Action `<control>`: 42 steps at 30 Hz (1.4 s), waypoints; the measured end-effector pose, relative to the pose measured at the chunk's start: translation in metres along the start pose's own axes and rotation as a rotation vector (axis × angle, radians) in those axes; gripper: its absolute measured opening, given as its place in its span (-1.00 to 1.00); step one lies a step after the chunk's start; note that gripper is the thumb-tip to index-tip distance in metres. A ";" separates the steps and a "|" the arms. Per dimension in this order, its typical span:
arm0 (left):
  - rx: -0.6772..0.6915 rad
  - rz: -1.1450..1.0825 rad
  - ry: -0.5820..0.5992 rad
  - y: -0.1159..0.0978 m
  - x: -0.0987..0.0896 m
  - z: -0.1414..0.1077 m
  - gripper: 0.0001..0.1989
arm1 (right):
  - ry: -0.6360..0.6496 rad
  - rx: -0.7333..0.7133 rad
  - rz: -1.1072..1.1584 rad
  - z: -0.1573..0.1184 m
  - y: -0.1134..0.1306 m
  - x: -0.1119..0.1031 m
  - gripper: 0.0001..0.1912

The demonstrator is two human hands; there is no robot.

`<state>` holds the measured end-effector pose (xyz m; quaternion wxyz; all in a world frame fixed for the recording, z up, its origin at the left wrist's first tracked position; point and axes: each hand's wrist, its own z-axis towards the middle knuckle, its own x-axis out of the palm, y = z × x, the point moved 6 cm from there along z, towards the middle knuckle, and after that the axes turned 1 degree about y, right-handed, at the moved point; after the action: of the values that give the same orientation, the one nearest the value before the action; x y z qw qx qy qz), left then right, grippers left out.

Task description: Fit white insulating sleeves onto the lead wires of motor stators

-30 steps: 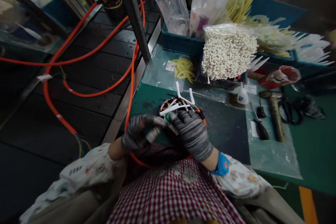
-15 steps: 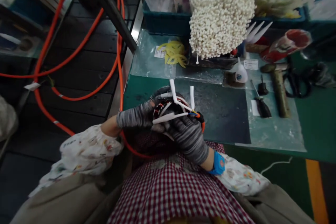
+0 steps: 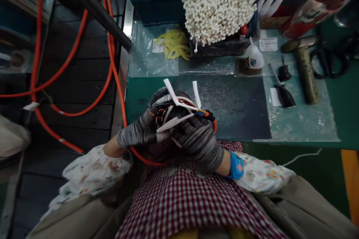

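Note:
Between my gloved hands, at the table's near edge, is a round motor stator (image 3: 160,115) with dark red windings and white lacing. My left hand (image 3: 144,125) wraps its left side, fingers curled over the far rim. My right hand (image 3: 198,140) closes over its near right side and covers much of it. White insulating sleeves (image 3: 171,91) stick up from the stator, and another white sleeve (image 3: 168,124) lies across the front. Thin blue and yellow wires (image 3: 199,112) run to an orange cable (image 3: 214,125) beside my right hand. The stator's underside is hidden.
A dark mat (image 3: 238,108) lies on the green table. Behind it are a bag of white cable ties (image 3: 218,7) and yellow strips (image 3: 175,43). A hammer (image 3: 307,71), screwdriver (image 3: 284,93) and scissors (image 3: 328,59) lie right. Orange hoses (image 3: 75,44) loop at left.
My view has shifted, so the table items sit higher in the picture. Both hands keep their hold on the stator, with only a slight change in its angle.

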<state>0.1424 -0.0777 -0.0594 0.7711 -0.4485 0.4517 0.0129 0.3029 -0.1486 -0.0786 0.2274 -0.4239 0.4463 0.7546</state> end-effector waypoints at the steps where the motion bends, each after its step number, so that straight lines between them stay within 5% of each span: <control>1: 0.005 -0.058 0.017 -0.002 0.001 -0.001 -0.10 | 0.012 -0.010 -0.006 0.000 0.001 0.001 -0.71; 5: -0.045 -0.158 0.005 0.000 0.004 -0.007 -0.22 | 0.037 -0.065 0.033 -0.002 -0.003 0.000 -0.67; 9: -0.085 -0.162 -0.085 0.005 0.011 -0.012 -0.21 | 0.007 -0.179 0.194 -0.018 -0.009 -0.026 -0.65; 14: -0.032 -0.155 -0.198 -0.018 0.019 -0.002 -0.27 | -0.163 0.062 0.079 -0.020 -0.033 -0.056 -0.65; 20: -0.005 -0.101 -0.146 -0.048 0.022 0.016 -0.29 | -0.263 0.101 0.014 -0.007 -0.056 -0.046 -0.42; 25: -0.005 -0.086 -0.171 -0.046 0.023 0.016 -0.28 | -0.088 0.093 0.161 -0.005 -0.075 -0.036 -0.25; 33: -0.020 -0.165 -0.316 -0.046 0.038 0.002 -0.33 | -0.247 0.116 0.037 -0.017 -0.054 -0.044 -0.22; 37: -0.093 -0.122 -0.467 -0.044 0.048 -0.009 -0.31 | -0.285 0.030 -0.133 -0.023 -0.046 -0.048 -0.42; 39: -0.056 -0.042 -0.471 -0.046 0.052 -0.007 -0.26 | -0.270 -0.081 -0.197 -0.024 -0.050 -0.052 -0.62; 42: -0.033 0.028 -0.420 -0.050 0.055 0.006 -0.38 | -0.190 -0.188 -0.213 -0.027 -0.068 -0.062 -0.66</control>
<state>0.2002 -0.1240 -0.0634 0.8407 -0.4420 0.2869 0.1244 0.3969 -0.1357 -0.0655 0.3066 -0.4147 0.3029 0.8014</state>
